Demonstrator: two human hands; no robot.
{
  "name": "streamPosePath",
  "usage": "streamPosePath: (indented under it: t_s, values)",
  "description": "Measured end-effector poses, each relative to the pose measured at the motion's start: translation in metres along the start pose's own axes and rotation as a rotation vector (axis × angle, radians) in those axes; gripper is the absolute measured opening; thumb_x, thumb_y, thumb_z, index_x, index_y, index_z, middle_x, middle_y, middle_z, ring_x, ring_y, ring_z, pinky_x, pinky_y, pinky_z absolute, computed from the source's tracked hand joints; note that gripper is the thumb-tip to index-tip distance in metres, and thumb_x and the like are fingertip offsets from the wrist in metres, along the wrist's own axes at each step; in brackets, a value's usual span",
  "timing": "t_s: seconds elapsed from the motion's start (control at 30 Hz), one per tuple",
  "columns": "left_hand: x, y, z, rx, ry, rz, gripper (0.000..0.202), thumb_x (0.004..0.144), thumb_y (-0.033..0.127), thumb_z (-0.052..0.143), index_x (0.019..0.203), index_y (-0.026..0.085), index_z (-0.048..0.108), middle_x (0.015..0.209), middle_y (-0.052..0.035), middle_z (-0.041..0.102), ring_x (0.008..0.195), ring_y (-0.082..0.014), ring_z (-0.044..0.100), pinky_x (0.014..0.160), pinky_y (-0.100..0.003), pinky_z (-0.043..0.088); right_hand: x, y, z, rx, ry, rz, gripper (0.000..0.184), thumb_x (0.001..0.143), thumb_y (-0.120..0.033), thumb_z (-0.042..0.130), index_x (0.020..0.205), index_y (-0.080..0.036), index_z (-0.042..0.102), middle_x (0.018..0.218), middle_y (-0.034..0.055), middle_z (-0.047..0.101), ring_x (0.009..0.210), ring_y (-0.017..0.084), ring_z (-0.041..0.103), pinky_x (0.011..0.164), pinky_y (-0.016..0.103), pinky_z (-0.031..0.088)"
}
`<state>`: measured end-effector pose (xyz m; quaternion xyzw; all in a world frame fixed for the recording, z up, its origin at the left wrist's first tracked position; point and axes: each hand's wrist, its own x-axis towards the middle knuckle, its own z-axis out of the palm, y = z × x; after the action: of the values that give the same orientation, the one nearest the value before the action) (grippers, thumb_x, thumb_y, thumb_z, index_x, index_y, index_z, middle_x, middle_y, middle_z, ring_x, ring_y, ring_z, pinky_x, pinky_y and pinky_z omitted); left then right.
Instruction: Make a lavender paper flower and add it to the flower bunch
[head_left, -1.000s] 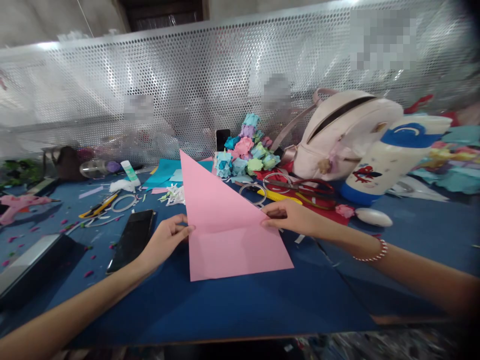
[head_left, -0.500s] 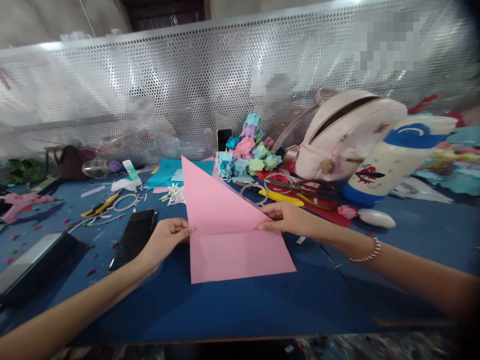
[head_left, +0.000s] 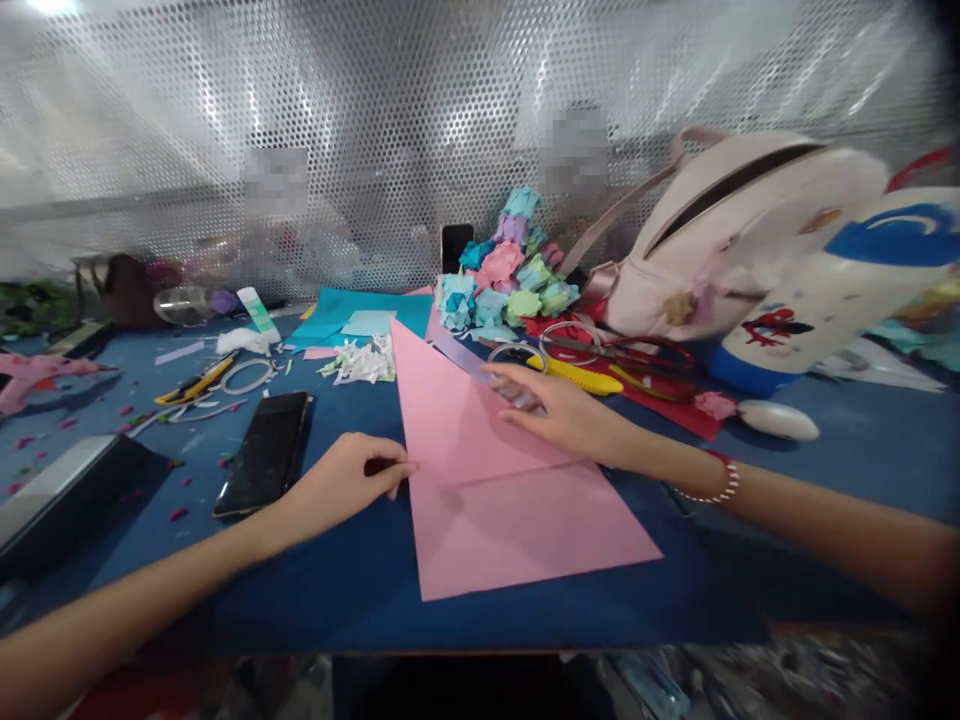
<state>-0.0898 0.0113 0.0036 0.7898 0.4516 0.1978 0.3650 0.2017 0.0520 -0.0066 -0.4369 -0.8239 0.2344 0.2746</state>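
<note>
A sheet of pink paper (head_left: 487, 430) lies in front of me, its upper part folded over into a slanted flap with a point at the far left. Thumb and fingers of my left hand (head_left: 352, 475) pinch the sheet's left edge near the fold. My right hand (head_left: 555, 405) is over the slanted edge of the flap, fingers stretched out and slightly blurred. Whether its fingertips touch the paper I cannot tell. Just beyond them a lavender paper strip (head_left: 459, 352) shows.
A black phone (head_left: 266, 455) lies left of my left hand. Behind the sheet are white paper scraps (head_left: 364, 360), blue paper (head_left: 334, 315) and crumpled paper flowers (head_left: 502, 262). Scissors (head_left: 637, 350), a yellow cutter (head_left: 577, 375), a backpack (head_left: 720, 240) and a white-blue bottle (head_left: 802, 310) stand or lie right.
My right hand has let go of the paper's right side and moved up over the flap. The sheet lies lower and slightly further right. My left hand keeps its pinch. The view has tilted down.
</note>
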Motion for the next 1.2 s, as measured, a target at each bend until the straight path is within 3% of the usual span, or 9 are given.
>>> streamPosePath:
  t_s: [0.07,0.17,0.3,0.4,0.53,0.67,0.73,1.0,1.2]
  values:
    - [0.001,-0.004,-0.001,0.200,0.019,0.066,0.031,0.092,0.032,0.056,0.067,0.019,0.068,0.065,-0.0014,0.066,0.060,-0.0152,0.057,0.059,-0.024,0.036,0.000,0.000,0.008,-0.187,0.031,-0.147,0.060,0.093,-0.036,0.056,0.149,-0.022,0.038,0.148,0.0128,0.048,0.133,0.029,0.049,0.108,0.049,0.044]
    - [-0.003,-0.010,-0.003,0.471,0.047,0.256,0.028,0.095,0.029,0.054,0.074,0.019,0.068,0.072,-0.0019,0.068,0.068,-0.0162,0.060,0.068,-0.027,0.038,-0.009,0.000,0.022,-0.361,-0.095,-0.327,0.071,0.095,-0.050,0.053,0.155,-0.019,0.029,0.159,0.0138,0.033,0.147,0.030,0.029,0.118,0.053,0.031]
    - [-0.016,-0.011,0.000,0.699,0.123,0.700,0.023,0.098,0.023,0.049,0.089,0.017,0.069,0.081,-0.0036,0.071,0.076,-0.0161,0.060,0.076,-0.030,0.043,-0.018,0.004,0.034,-0.412,-0.179,-0.455,0.072,0.098,-0.053,0.047,0.157,-0.019,0.023,0.160,0.0113,0.031,0.150,0.027,0.024,0.120,0.048,0.029]
    - [-0.026,-0.009,0.006,0.768,0.138,0.858,0.022,0.098,0.026,0.052,0.097,0.013,0.069,0.090,-0.0049,0.073,0.086,-0.0171,0.063,0.087,-0.032,0.045,-0.014,0.004,0.036,-0.445,-0.188,-0.540,0.069,0.098,-0.052,0.048,0.154,-0.015,0.032,0.155,0.0126,0.040,0.145,0.028,0.034,0.118,0.049,0.033]
    - [-0.030,-0.009,0.011,0.757,0.117,0.848,0.022,0.095,0.030,0.057,0.099,0.013,0.070,0.095,-0.0063,0.074,0.091,-0.0177,0.065,0.091,-0.032,0.048,-0.007,-0.004,0.036,-0.577,-0.152,-0.681,0.048,0.100,-0.036,0.050,0.139,-0.008,0.053,0.134,0.0164,0.063,0.124,0.028,0.060,0.106,0.047,0.049]
    - [-0.030,-0.014,0.013,0.713,0.121,0.807,0.022,0.094,0.029,0.058,0.101,0.012,0.070,0.097,-0.0082,0.075,0.093,-0.0188,0.067,0.093,-0.032,0.050,-0.006,-0.011,0.037,-0.631,-0.100,-0.811,0.041,0.094,-0.010,0.051,0.133,-0.005,0.058,0.126,0.0187,0.068,0.117,0.027,0.065,0.101,0.042,0.053]
    - [-0.032,-0.016,0.014,0.719,0.107,0.799,0.024,0.094,0.030,0.059,0.104,0.012,0.070,0.101,-0.0089,0.075,0.098,-0.0201,0.068,0.096,-0.033,0.051,-0.005,-0.013,0.037,-0.628,-0.100,-0.835,0.042,0.091,-0.006,0.049,0.132,-0.004,0.059,0.124,0.0195,0.068,0.115,0.028,0.066,0.099,0.041,0.055]
    - [-0.035,-0.020,0.014,0.756,0.125,0.757,0.028,0.095,0.032,0.058,0.110,0.013,0.071,0.110,-0.0080,0.075,0.107,-0.0199,0.067,0.106,-0.034,0.048,-0.002,-0.017,0.039,-0.531,-0.117,-0.788,0.036,0.098,-0.013,0.045,0.129,-0.012,0.062,0.132,0.0130,0.065,0.125,0.024,0.060,0.102,0.040,0.055]
    - [-0.035,-0.021,0.011,0.789,0.115,0.749,0.030,0.097,0.034,0.055,0.113,0.014,0.071,0.116,-0.0068,0.074,0.108,-0.0180,0.065,0.108,-0.032,0.045,0.000,-0.019,0.035,-0.440,-0.131,-0.845,0.028,0.100,-0.024,0.047,0.113,-0.022,0.071,0.132,0.0011,0.066,0.127,0.019,0.058,0.103,0.033,0.055]
